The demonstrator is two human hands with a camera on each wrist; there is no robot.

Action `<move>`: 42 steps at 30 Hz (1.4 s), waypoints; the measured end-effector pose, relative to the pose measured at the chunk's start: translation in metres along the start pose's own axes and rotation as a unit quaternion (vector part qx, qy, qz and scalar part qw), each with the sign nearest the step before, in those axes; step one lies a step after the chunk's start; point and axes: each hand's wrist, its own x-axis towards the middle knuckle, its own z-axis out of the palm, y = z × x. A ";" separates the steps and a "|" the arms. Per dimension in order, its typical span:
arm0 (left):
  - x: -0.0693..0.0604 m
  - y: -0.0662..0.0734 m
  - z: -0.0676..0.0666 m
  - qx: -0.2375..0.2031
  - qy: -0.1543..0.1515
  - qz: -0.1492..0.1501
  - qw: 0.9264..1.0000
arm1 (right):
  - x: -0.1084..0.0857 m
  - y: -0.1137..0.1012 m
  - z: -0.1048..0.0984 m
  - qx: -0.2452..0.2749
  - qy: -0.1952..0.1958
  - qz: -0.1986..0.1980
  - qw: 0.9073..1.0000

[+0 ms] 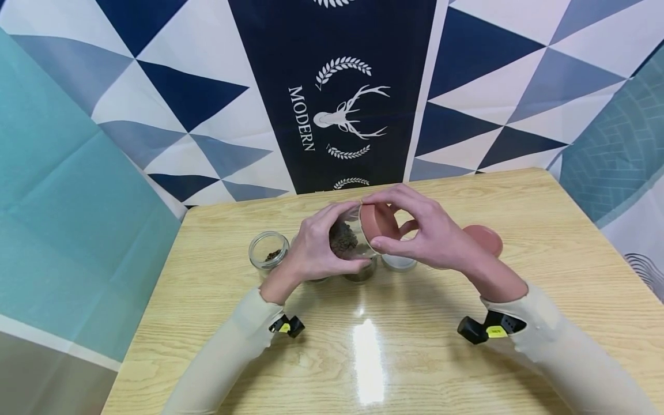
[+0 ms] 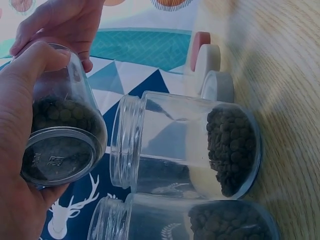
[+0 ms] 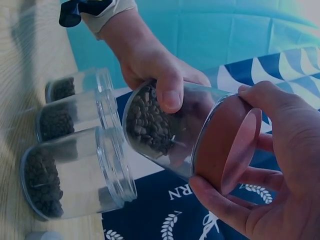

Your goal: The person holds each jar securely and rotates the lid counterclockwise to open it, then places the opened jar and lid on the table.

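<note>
Tilted on its side above the table is a glass jar point(image 1: 343, 237), part filled with dark pellet-like pieces. My left hand point(image 1: 313, 245) grips its body, with the thumb across the glass in the right wrist view. A reddish-pink lid point(image 3: 220, 145) sits at the jar's mouth. Fingers and thumb of my right hand point(image 1: 422, 227) hold this lid by its rim; whether it is screwed tight cannot be seen. In the left wrist view the jar's base point(image 2: 60, 157) faces the camera, and the jar hides most of the lid.
Open glass jars stand below my hands: one at the left point(image 1: 268, 251), another point(image 1: 360, 271) partly hidden, and a third beside them, all with dark pieces. Right of them lie a whitish lid point(image 1: 399, 263) and a pink lid point(image 1: 485, 239). A patterned cloth point(image 1: 332, 115) hangs behind the table.
</note>
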 end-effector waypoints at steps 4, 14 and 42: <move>-0.002 -0.003 0.000 -0.012 -0.004 0.000 1.000 | 0.001 0.002 -0.001 -0.039 -0.015 -0.095 0.995; -0.002 -0.004 0.001 -0.004 0.002 0.007 1.000 | 0.001 0.003 -0.003 -0.053 -0.033 -0.130 0.990; -0.002 -0.009 -0.003 0.000 0.003 0.016 1.000 | 0.002 0.006 0.005 -0.026 -0.017 -0.041 0.999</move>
